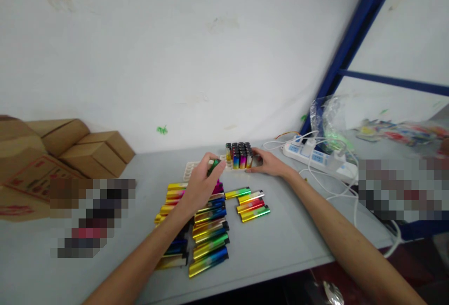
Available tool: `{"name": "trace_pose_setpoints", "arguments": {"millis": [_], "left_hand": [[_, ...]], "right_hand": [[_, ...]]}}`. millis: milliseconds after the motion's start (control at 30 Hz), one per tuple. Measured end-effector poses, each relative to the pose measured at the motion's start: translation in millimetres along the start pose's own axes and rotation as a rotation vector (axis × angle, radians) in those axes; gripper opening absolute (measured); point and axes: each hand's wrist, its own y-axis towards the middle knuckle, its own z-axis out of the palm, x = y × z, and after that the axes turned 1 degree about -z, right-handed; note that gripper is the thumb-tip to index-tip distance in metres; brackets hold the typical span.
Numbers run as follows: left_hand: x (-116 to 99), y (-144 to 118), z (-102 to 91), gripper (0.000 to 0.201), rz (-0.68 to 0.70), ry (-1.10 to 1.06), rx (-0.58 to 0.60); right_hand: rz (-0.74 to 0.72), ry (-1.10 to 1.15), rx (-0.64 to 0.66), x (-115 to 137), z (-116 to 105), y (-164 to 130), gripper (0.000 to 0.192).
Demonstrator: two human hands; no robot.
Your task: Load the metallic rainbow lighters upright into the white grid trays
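My left hand (200, 181) pinches a green lighter (213, 167) just above a white slotted tray (189, 170). Several upright lighters (239, 155) fill the tray's right end. My right hand (268, 162) rests against the right side of that upright group, fingers around it. On the grey table (287, 239) in front of the tray lie several shiny multicoloured lighters (208, 235) in rows, partly hidden under my left forearm. A smaller group of lighters (250, 203) lies to their right.
Brown cardboard boxes (87, 148) are stacked at the left against the white wall. A white power strip (317, 157) with plugs and white cables lies at the right, behind it a clear plastic bag (328, 120) and a blue metal frame (354, 38). The table's front edge runs near my forearms.
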Motion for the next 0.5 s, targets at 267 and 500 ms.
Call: {"name": "trace_pose_setpoints", "arguments": {"millis": [267,500], "left_hand": [[8,56,-3.8,0.034,0.111,-0.092,0.041],[37,83,-2.8,0.038,0.156,0.172,0.061]], "right_hand": [[-0.017,0.003,-0.028,0,2,0,0.080],[-0.052,0.040,-0.042,-3,3,2,0.080]]}}
